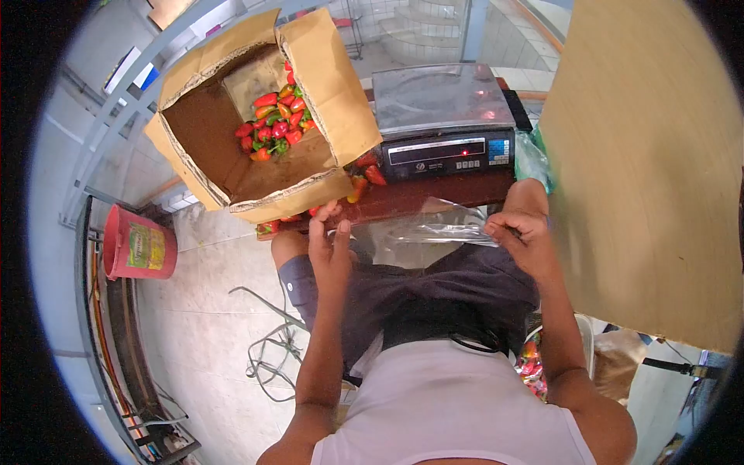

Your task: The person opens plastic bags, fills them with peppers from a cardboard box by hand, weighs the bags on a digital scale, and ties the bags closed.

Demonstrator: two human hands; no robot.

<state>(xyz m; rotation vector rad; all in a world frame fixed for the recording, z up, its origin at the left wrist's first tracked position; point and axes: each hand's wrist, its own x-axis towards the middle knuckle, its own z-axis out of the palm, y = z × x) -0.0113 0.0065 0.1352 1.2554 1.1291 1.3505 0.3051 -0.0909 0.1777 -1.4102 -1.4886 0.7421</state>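
My right hand [524, 232] pinches the edge of a clear plastic bag [438, 225], which stretches out to the left above my lap. My left hand [329, 246] is raised by the near edge of the cardboard box, thumb and fingers apart. A bit of red pepper shows just behind its fingertips; I see no grip on it. Inside the tilted cardboard box [291, 201] lies a heap of red, orange and green peppers [279, 128]. A few loose peppers [358, 188] rest on the brown wooden bench between the box and the scale.
A digital scale [446, 116] with a metal pan stands on the wooden bench [442, 194]. Green plastic [535, 159] hangs beside it. A large wooden board [643, 170] rises on the right. At left are a red bucket [139, 244] and tangled strapping [271, 356]. A container of packed peppers [532, 364] sits beside me.
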